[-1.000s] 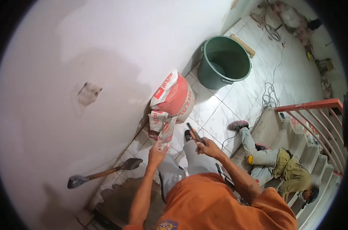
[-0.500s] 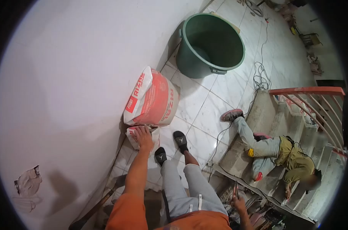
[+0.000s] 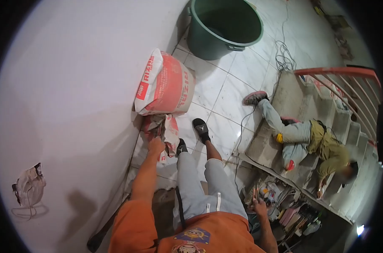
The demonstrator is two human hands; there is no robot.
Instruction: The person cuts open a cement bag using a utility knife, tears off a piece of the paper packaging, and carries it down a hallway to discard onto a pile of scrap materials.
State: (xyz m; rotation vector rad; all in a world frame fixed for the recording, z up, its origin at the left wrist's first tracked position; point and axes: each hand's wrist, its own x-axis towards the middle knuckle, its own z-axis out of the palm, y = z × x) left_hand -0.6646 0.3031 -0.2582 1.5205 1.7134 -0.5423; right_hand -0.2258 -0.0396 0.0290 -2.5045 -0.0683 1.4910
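Note:
My left hand point(image 3: 156, 145) is closed on the near edge of a small, crumpled red-and-white bag point(image 3: 171, 131). That bag gapes at the top and stands on the tiles by the wall, touching a large full cement bag point(image 3: 168, 86) behind it. Low on the right, my right hand point(image 3: 260, 207) is wrapped round a slim tool point(image 3: 255, 194), whose exact kind is unclear. Both feet, in black slides, are just right of the small bag.
A big green tub point(image 3: 225, 29) stands beyond the cement bag. Cables point(image 3: 284, 59) lie on the floor. To the right, a person point(image 3: 326, 147) crouches on concrete stairs point(image 3: 297, 101) beside a red railing point(image 3: 335, 71). Clutter point(image 3: 290, 211) lies below the stair edge; a long handle point(image 3: 105, 232) leans lower left.
My left hand went from near my lap to lying spread on the small bag, then closed on its edge, and the bag now gapes. My right hand moved down with the tool.

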